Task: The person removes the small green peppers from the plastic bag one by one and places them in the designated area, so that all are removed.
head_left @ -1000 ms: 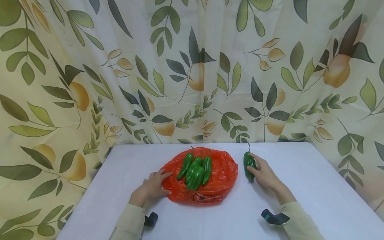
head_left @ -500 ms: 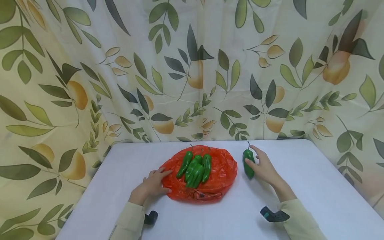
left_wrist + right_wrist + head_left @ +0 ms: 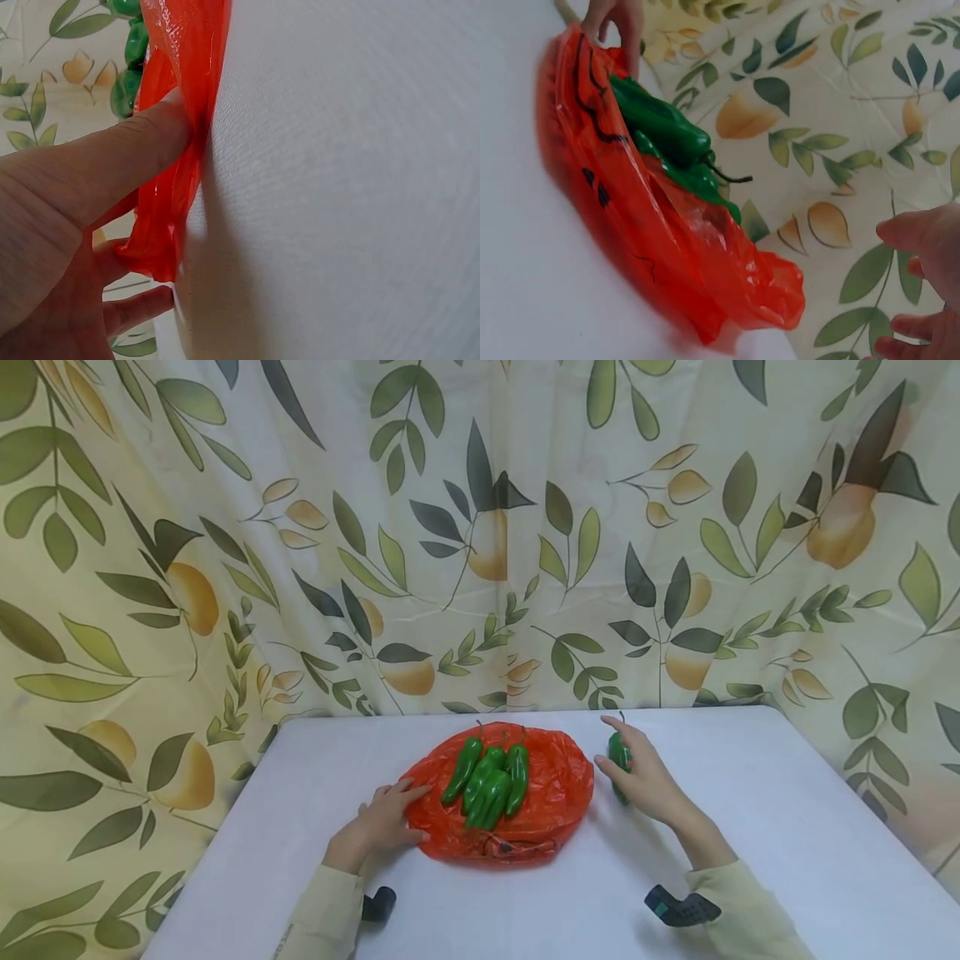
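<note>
A red plastic bag [image 3: 562,793] lies on the table in the head view, with several green peppers [image 3: 491,785] heaped on it. At the bag's left edge rests my left hand [image 3: 382,821], its fingers spread. The left wrist view has my thumb [image 3: 154,139] pressing against the red plastic. To the right of the bag, a lone green pepper [image 3: 618,752] lies partly hidden behind my right hand [image 3: 651,781]. That hand hovers with thumb and forefinger apart and nothing between them. In the right wrist view, its fingers [image 3: 922,229] are away from the bag.
A white table [image 3: 570,910] holds everything, backed by a leaf-and-fruit patterned curtain [image 3: 480,543]. Black wrist devices [image 3: 681,907] sit at both cuffs, and the sleeves are pale beige.
My right hand has let go of the lone pepper and shifted left towards the bag. The pepper stays on the table. My left hand keeps its place at the bag's edge.
</note>
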{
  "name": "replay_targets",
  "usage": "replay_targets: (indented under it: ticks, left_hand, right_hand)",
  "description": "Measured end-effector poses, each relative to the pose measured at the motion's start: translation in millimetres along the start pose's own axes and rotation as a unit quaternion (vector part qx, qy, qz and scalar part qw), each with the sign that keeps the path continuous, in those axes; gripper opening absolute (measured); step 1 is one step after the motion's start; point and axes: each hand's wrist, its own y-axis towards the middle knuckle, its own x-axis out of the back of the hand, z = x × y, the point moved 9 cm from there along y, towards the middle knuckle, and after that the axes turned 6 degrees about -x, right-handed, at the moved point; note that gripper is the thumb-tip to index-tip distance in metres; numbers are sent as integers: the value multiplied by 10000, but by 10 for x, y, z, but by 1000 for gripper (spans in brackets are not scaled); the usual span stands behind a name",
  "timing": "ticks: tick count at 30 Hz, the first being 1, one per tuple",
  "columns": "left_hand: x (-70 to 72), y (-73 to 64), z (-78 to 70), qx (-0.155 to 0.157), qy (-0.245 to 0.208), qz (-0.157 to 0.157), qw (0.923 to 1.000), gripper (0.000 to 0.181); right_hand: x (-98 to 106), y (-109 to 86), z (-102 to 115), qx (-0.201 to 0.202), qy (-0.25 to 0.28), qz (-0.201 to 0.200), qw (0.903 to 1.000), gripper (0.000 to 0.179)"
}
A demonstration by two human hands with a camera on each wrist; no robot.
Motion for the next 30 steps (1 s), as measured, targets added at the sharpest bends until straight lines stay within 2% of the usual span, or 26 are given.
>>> replay_targets:
  ticks: [5,12,22,30]
  left_hand:
    - [27,7,-43,-17,1,-10,10000,77]
    - [37,6,-67,-68,-20,4,10000,77]
    - [-8,18,-30,23,-30,31,10000,76]
    - [-2,10,2,-4,-36,14,10000,77]
  right_hand:
    - [-95,-20,104,140,-69,60,9999,64]
    - [-356,-81,197,315,-122,177,9993,58]
    - [-607,-158,268,414,-85,409,9983,52]
    - [-767,-116,352,424,-45,624,9971,51]
